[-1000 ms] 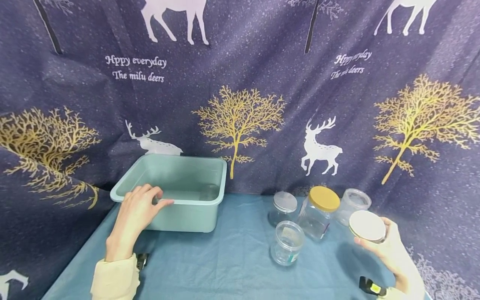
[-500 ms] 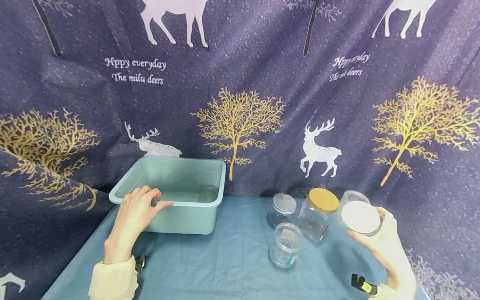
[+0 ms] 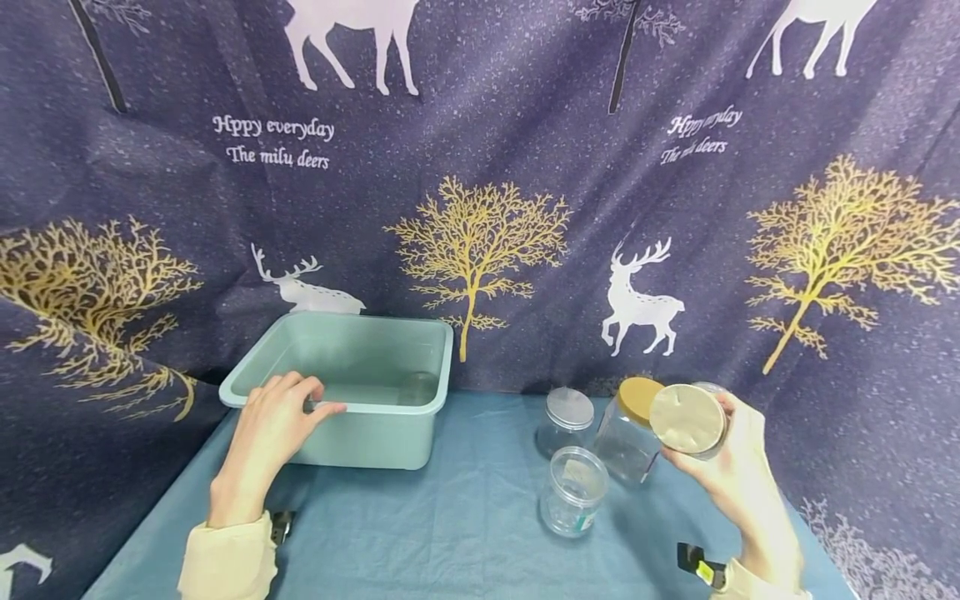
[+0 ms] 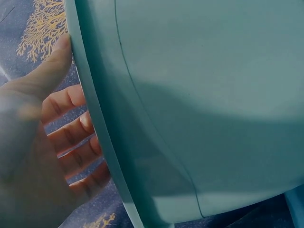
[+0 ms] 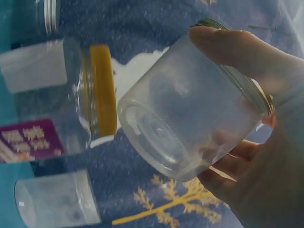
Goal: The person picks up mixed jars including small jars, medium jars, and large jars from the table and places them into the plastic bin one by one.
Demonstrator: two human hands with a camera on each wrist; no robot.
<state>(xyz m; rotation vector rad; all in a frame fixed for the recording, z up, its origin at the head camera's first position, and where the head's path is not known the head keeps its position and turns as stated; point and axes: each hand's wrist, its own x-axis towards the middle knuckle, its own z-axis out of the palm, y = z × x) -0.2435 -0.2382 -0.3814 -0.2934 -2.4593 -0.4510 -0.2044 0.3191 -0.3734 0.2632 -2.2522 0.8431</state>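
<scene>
Head view: the left hand [image 3: 273, 425] holds the green tub [image 3: 382, 437]; right of the tub, the right hand [image 3: 731, 462] holds up a jar [image 3: 686, 418]. Left wrist: fingers curl at the tub's rim [image 4: 100, 114]. Right wrist: fingers grip the tipped jar. Looks like carrying; next needs a steady hold.

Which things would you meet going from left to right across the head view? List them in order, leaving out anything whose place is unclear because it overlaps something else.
Green tub, silver-lidded jar, yellow-lidded jar, tilted jar held in the right hand.
</scene>
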